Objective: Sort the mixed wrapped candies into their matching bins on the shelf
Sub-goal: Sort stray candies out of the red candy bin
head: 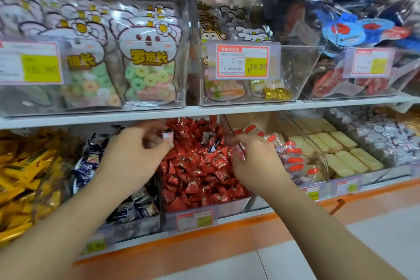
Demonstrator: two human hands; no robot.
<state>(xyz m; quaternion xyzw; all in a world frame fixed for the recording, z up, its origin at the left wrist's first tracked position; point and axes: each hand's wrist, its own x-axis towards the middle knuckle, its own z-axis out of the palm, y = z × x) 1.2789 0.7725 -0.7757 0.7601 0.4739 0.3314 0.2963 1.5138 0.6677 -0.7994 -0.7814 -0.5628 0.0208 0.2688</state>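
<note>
Red wrapped candies (197,166) fill the clear bin (229,208) at centre of the lower shelf, heaped to its rim. Among them, near the top of the heap, lies a dark-wrapped stray candy (213,146). At 9 o'clock from the heap's top, the left hand (134,154) is over the bin's left edge; its fingertips are pinched together on a small white-wrapped candy (167,136). At 3 o'clock from the heap, the right hand (254,161) sits at the bin's right edge, fingers curled; a red-and-clear wrapper shows at its fingertips, but whether it is gripped cannot be told. Left of the red bin, a bin of dark blue and white candies (91,161); further toward 9 o'clock, yellow packets (20,166). Toward 3 o'clock, clear packets with red ends (295,159), then pale yellow bars (341,150). At 12 o'clock, the upper shelf carries bagged ring sweets (147,75) and a price tag (243,60).
</note>
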